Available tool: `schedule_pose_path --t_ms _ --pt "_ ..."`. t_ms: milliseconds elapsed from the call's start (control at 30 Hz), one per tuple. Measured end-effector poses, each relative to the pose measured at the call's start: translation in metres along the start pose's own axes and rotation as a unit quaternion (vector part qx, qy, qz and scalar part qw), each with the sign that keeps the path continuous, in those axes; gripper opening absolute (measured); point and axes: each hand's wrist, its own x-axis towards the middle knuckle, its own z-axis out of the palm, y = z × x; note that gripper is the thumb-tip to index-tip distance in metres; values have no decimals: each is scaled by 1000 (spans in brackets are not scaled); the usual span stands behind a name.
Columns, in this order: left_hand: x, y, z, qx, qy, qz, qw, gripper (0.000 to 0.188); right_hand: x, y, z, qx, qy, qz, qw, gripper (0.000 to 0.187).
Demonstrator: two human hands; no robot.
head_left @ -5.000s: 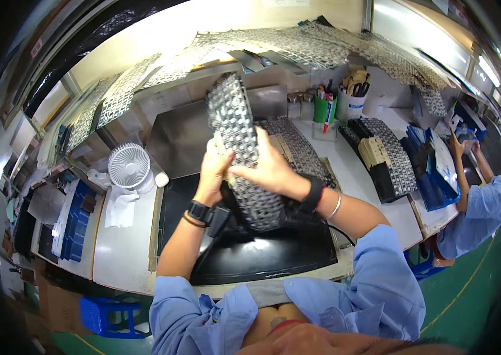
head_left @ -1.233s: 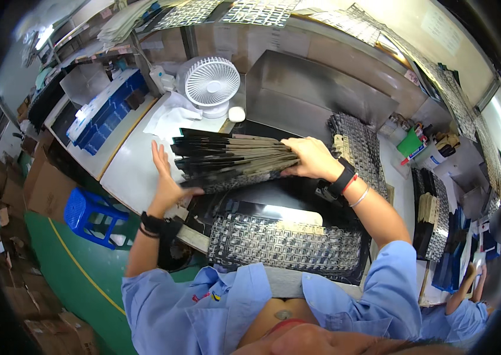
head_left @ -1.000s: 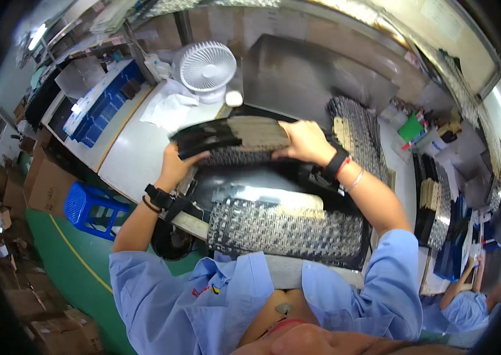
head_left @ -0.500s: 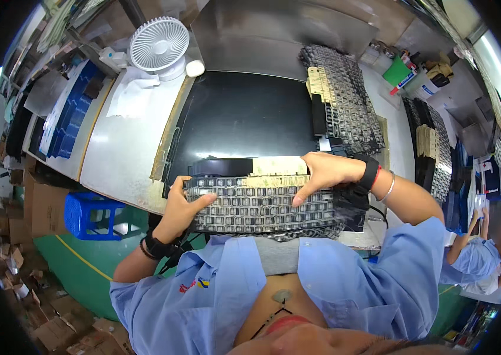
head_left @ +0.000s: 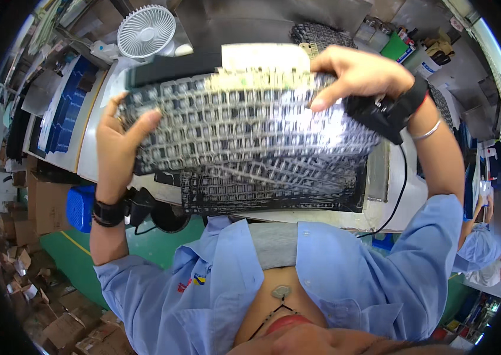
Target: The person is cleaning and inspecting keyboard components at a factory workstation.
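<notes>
A wide keyboard plate [head_left: 250, 127], a grid of square openings in black and silver, is lifted in front of me, a little blurred by motion. Along its far edge run a cream strip and a black strip. My left hand [head_left: 121, 142] grips its left end, thumb on top. At the far right corner my right hand [head_left: 363, 74] holds it with the thumb on the upper face; most fingers are hidden behind. Whether it is one plate or several together, I cannot tell. Below it, more keyboard plates [head_left: 274, 189] lie on the table near my body, some askew.
A white fan [head_left: 146, 32] stands at the far left. Another pile of plates [head_left: 324, 35] is at the back right, beside a green container [head_left: 396, 46]. A black cable [head_left: 403, 183] hangs from my right wrist. A blue stool [head_left: 80, 208] stands left; a co-worker [head_left: 478, 251] is at far right.
Both hands have raised the keyboard plate up and away from my body, and it now looks larger. Other plates beneath it have come into view.
</notes>
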Motion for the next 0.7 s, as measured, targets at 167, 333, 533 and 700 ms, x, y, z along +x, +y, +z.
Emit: schedule_pose_path --t_ms 167,333,533,700 --pt "-4 13 -2 22 19 36 999 41 -8 -30 -16 -29 15 -10 999 47" --pt "-60 -31 16 -15 52 -37 998 49 -6 -10 2 -78 -73 8 994 58" --pt "-76 -113 19 -19 14 -208 978 59 19 73 62 -139 -137 77 978 64" --pt "-58 -76 3 498 47 112 859 72 -33 37 77 -319 298 -129 890 38"
